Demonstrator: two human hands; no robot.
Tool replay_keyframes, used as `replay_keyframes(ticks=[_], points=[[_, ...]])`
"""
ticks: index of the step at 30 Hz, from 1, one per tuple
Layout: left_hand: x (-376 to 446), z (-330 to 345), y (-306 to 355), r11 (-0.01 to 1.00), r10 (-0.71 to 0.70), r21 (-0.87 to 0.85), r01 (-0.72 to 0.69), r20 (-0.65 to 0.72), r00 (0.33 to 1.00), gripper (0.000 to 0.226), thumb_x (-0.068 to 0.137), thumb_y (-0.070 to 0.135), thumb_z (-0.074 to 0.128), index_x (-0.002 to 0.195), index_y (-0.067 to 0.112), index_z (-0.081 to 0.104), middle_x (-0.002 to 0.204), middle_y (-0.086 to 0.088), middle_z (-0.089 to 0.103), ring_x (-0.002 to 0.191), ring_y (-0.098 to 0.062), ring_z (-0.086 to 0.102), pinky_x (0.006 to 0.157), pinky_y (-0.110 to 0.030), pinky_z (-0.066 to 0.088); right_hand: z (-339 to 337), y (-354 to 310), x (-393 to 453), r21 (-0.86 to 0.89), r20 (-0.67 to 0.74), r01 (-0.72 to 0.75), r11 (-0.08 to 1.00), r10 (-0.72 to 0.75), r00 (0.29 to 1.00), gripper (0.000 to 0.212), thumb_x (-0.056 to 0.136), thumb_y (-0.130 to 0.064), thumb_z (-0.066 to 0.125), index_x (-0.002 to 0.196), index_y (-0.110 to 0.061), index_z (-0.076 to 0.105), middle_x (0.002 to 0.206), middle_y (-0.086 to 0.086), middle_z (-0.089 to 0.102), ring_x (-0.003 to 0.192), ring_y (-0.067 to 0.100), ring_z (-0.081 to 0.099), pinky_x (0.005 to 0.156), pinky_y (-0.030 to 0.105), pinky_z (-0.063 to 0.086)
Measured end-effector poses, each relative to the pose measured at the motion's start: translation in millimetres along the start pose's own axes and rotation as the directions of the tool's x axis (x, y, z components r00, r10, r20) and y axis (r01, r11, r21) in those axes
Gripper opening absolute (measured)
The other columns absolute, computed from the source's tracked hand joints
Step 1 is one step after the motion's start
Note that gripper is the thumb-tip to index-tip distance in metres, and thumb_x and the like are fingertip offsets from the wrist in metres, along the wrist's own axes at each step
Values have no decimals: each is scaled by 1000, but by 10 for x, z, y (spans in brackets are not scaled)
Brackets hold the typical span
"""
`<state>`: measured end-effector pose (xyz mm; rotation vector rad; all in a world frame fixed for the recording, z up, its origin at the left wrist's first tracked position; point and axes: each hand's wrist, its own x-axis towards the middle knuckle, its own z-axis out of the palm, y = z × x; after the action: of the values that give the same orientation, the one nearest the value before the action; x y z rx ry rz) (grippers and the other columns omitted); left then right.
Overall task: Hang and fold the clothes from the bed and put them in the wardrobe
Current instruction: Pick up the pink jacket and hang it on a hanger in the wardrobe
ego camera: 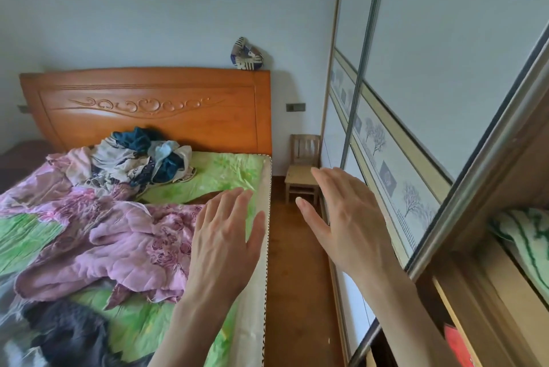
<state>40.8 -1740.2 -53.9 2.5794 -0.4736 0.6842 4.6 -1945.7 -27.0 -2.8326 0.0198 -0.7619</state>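
Note:
A heap of mixed clothes, blue, grey and patterned, lies at the head of the bed near the wooden headboard. My left hand hovers over the bed's right edge, fingers straight and spread, holding nothing. Raised above the floor gap beside the wardrobe, my right hand is also flat and empty. The wardrobe fills the right side, its sliding door partly pushed aside, showing shelves at the lower right.
A crumpled pink quilt covers the middle of the green sheet, and a dark garment lies at the near left. A small wooden chair stands in the narrow floor strip. A green-and-white pillow sits on a wardrobe shelf.

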Motion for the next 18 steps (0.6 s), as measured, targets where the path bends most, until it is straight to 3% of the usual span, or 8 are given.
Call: replay_keyframes(ticks=[11, 18], points=[[1543, 822, -131, 993, -30, 112, 35, -48, 998, 47, 104, 46, 42, 138, 18, 59, 140, 0, 61, 132, -23, 54, 108, -43, 44, 765, 690, 1684, 95, 7, 89, 991, -91, 996, 66, 107, -64, 27, 155, -21, 43, 153, -1, 51, 147, 18, 41, 121, 43, 37], [2002, 1194, -340, 986, -96, 131, 100, -39, 995, 47, 104, 46, 44, 138, 16, 59, 142, -1, 61, 133, -26, 54, 110, -46, 44, 1168, 921, 2278, 127, 38, 129, 983, -135, 990, 63, 106, -60, 35, 154, -20, 44, 152, 0, 52, 146, 20, 42, 121, 43, 37]])
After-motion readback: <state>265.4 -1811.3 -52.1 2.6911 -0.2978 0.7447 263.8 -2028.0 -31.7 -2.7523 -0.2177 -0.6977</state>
